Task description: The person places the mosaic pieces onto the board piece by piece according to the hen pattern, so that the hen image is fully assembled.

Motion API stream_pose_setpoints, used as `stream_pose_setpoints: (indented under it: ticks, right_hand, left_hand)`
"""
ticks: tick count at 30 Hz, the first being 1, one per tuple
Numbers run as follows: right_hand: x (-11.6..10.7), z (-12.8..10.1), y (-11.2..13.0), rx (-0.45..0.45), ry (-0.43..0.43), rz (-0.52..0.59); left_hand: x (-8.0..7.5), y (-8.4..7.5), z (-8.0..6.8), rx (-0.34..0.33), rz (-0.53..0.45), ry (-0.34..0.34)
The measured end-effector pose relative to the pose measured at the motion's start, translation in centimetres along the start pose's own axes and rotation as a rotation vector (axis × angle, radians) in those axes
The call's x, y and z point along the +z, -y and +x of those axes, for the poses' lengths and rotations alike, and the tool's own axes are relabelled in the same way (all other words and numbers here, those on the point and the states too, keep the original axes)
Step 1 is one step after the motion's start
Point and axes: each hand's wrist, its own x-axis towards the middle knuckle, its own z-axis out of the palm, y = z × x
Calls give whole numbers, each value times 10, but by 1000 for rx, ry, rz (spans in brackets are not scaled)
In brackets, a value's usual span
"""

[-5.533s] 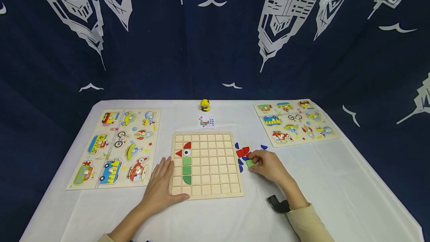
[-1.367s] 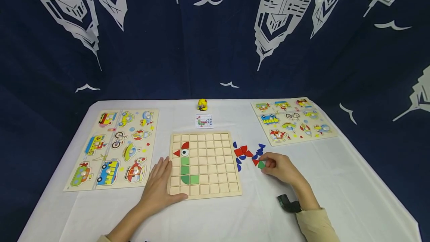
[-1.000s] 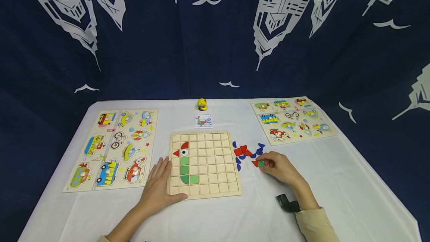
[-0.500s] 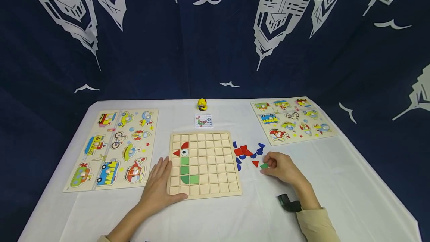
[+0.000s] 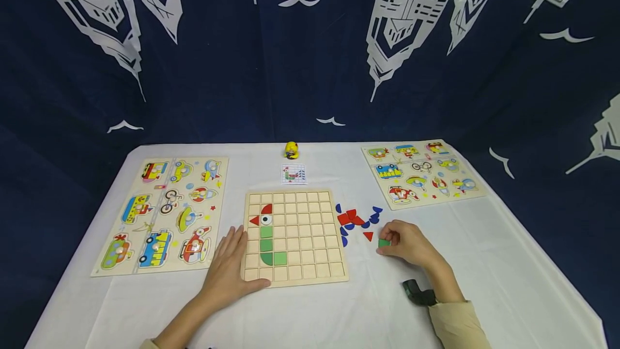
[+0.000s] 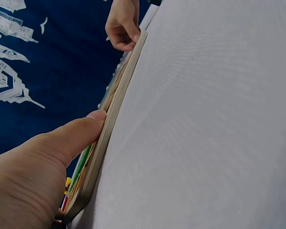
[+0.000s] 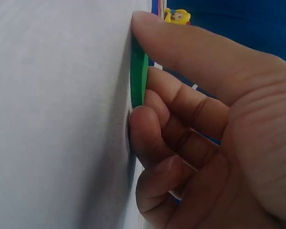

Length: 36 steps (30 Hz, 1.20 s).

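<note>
green tile (image 5: 384, 242), small and flat, pinched by right hand (image 5: 407, 242).

Two vehicle peg puzzles sit on the white worktop (image 5: 484, 263), one far left (image 5: 162, 213), one far right (image 5: 422, 172). Little yellow toy (image 5: 291, 150) at the back edge, with a small pattern card (image 5: 293, 174) just in front.

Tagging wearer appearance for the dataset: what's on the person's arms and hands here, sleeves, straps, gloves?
Both hands are bare, no gloves or rings showing. The right hand comes out of a cream long sleeve, with a small black device beside that wrist. The left hand has a bare forearm; only a sliver of cream sleeve shows at the frame's bottom edge.
</note>
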Motion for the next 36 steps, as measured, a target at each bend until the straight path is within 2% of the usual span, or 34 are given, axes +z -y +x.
stream_pose_setpoints:
  ticks: [8, 12, 14, 17, 21, 24, 29, 36]
  right_hand:
    - [1, 0, 0, 4, -7, -11]
    - [0, 2, 10, -53, -59, -16]
    - [1, 5, 24, -114, -83, 2]
    - [7, 12, 57, -238, -76, 38]
    - [29, 25, 108, -359, 7, 55]
    - [50, 32, 136, -387, 71, 13]
    - [77, 37, 152, -358, 123, -75]
    - [89, 42, 154, -363, 133, -85]
  left_hand:
    - [1, 2, 0, 4, 6, 1]
    - [2, 3, 0, 7, 3, 2]
    - [1, 3, 0, 12, 8, 1]
    - [1, 4, 0, 16, 9, -5]
    - [3, 4, 0, 13, 11, -9]
    - [5, 3, 1, 8, 5, -1]
    - [6, 1, 2, 7, -8, 12]
    - [2, 3, 1, -7, 7, 6]
